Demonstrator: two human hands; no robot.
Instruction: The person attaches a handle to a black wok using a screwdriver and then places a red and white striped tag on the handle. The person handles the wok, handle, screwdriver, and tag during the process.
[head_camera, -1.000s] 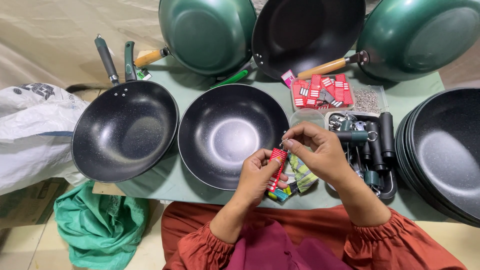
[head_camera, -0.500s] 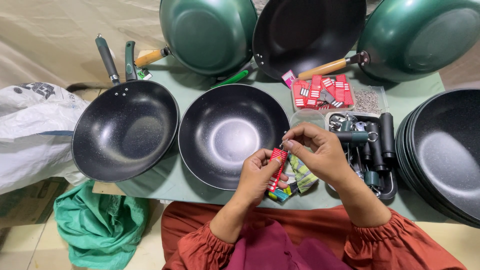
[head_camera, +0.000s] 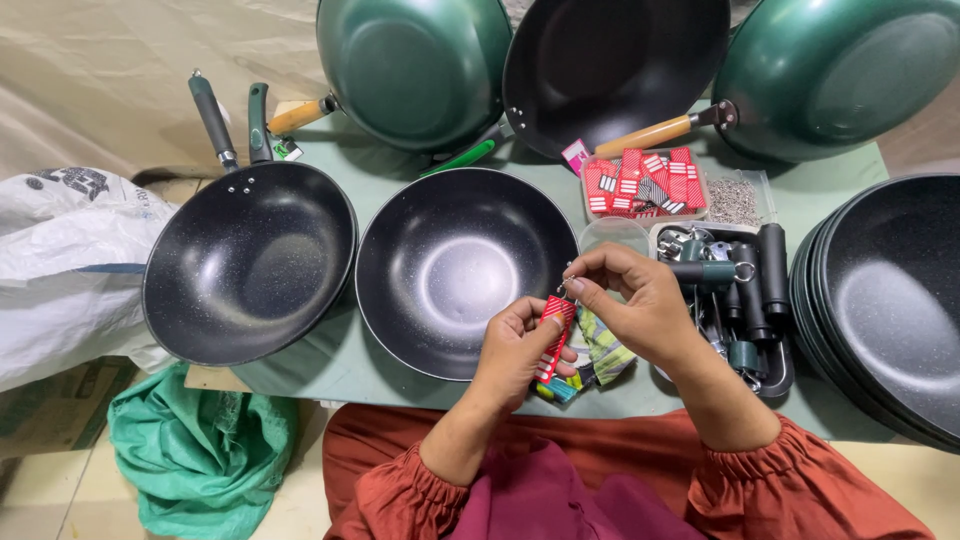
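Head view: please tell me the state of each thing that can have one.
Red tag: held upright in left hand.
Right hand: pinching top of tag.
Middle wok: empty, no handle.
Left wok: empty, handle fitted.
Tag tray: filled.

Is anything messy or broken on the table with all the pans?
Nothing looks broken or spilled. The left hand holds a red tag while the right hand pinches its top. Three pans lean tilted at the back, seemingly propped on purpose.
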